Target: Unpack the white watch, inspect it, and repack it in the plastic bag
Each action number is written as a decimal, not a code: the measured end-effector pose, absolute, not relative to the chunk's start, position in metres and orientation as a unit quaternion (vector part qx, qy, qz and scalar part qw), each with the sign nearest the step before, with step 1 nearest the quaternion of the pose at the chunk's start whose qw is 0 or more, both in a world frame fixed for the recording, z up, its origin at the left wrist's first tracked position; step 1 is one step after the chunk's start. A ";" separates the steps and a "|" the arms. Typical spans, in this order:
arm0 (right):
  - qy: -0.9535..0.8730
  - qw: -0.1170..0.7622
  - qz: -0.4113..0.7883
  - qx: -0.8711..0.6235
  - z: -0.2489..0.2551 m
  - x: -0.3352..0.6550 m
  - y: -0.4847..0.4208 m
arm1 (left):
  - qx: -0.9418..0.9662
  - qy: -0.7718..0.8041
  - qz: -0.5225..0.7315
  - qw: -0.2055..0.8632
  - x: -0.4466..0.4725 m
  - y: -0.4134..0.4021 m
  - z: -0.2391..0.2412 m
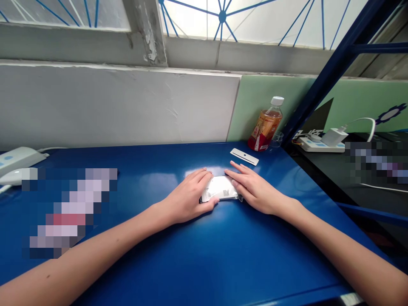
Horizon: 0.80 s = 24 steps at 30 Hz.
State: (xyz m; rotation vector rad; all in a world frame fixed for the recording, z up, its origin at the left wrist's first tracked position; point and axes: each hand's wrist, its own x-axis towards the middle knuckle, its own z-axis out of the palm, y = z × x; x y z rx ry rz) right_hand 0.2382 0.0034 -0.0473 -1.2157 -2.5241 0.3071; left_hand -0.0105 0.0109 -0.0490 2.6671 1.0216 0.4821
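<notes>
Two bare hands at a blue counter (pixel 191 259), as relayed to me by the head camera. The left grip (pixel 193 195) is spread moderately: its fingers lie over the left end of a glossy white packet (pixel 221 189), and its thumb runs along the near edge; I cannot tell whether it clasps the packet or merely presses it. The right grip (pixel 253 190) is wide, palm down, with outstretched fingers, some of them touching the packet's right end.

The counter is smooth and reflects the window light. Beyond it I see a pale wall (pixel 111 106), a green panel (pixel 242 112) and windows with blue bars (pixel 222 17). A drink bottle (pixel 266 125) with a white cap stands near the back edge, and a narrow white strip (pixel 244 157) lies before it. A blue metal post (pixel 334 70) slants upward at the right; past it, a power strip (pixel 320 145) carries a white charger (pixel 334 137). A pixelated patch (pixel 72 208) covers part of the counter at the left.

The packet lies flat between the two grips, its middle exposed to my view, with the white strip beyond its right end.
</notes>
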 end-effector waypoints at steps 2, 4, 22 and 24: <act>-0.885 0.166 0.104 -0.422 -0.049 0.239 0.004 | 0.916 0.348 0.164 0.117 -0.010 0.011 -0.049; -0.891 0.169 0.114 -0.407 -0.050 0.240 0.005 | 0.916 0.344 0.169 0.113 -0.010 0.011 -0.048; -0.889 0.207 0.086 -0.399 -0.042 0.256 0.016 | 0.888 0.414 0.190 0.063 -0.007 0.009 -0.054; -0.894 0.194 0.115 -0.388 -0.041 0.255 0.014 | 0.896 0.403 0.174 0.069 -0.008 0.010 -0.054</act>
